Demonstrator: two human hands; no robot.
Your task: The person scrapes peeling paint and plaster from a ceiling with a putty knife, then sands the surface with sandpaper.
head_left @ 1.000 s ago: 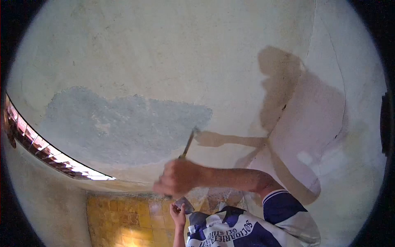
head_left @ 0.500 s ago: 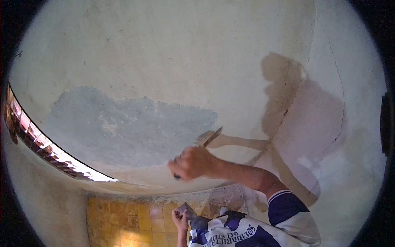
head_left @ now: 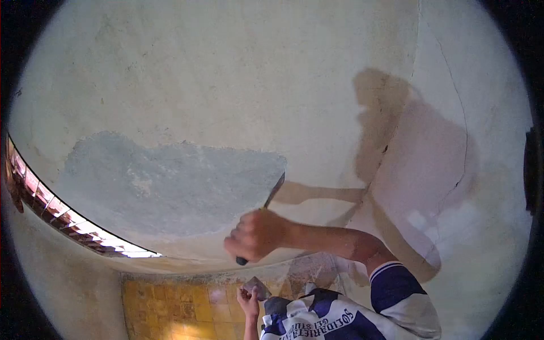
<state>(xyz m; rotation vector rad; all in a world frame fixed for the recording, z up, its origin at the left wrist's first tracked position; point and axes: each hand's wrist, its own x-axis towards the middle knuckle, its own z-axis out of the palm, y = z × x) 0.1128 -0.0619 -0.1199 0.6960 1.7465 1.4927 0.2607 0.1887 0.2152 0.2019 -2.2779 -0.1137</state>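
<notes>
My right hand (head_left: 258, 235) is closed round the dark handle of a scraper (head_left: 276, 189). Its blade points up and right, at the right end of a grey patch (head_left: 187, 184) on the pale wall (head_left: 238, 73). Lower down, near my shirt, my left hand (head_left: 248, 300) grips a small flat grey plate (head_left: 258, 287) by its edge, with fingers curled. Whether the scraper's blade touches the wall all along its edge is hard to tell.
A barred window opening (head_left: 85, 226) curves along the lower left. Yellow floor tiles (head_left: 164, 303) lie below the wall. On the right, a cracked wall section (head_left: 453, 130) carries my shadow, and a dark object (head_left: 532, 170) stands at the far right edge.
My right hand has moved slightly left and down, and the scraper's blade now stands steeper, at the patch's right edge. The view has shifted a little. My left hand still holds the plate.
</notes>
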